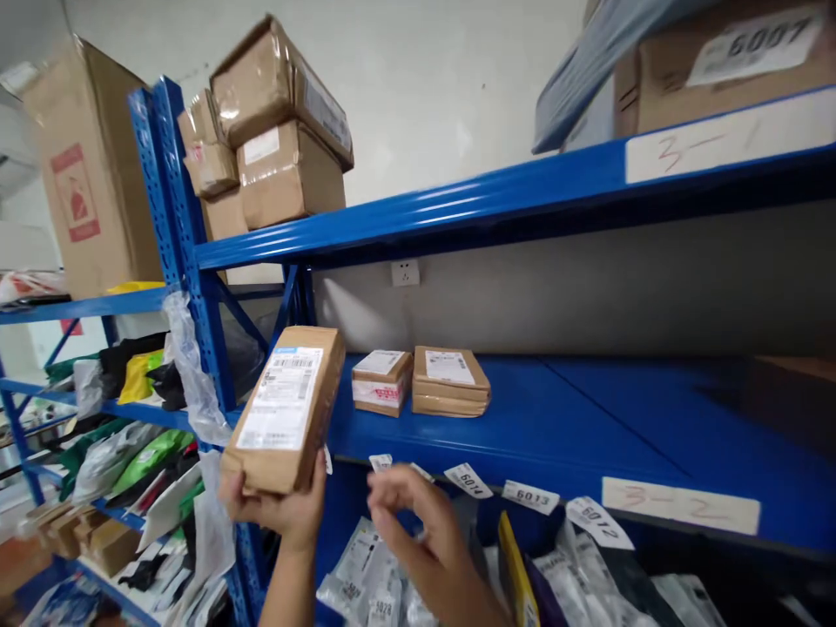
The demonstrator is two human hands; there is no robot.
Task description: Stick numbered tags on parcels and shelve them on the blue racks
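Note:
My left hand grips a brown cardboard box from below, fingers and thumb on its lower sides. The box is tilted, and its white shipping label with a barcode faces me. My right hand is raised in front of the shelf edge, fingers curved and thumb apart, with nothing visible between them. Just above its fingertips is a white paper tag; whether they touch, I cannot tell. Two smaller parcels, a small box and a flatter box, sit on the blue shelf behind.
The blue shelf has a handwritten strip and numbered tags along its edge. Plastic mailing bags fill the level below. Overhead runs a blue beam, with stacked cartons at left. A post stands left.

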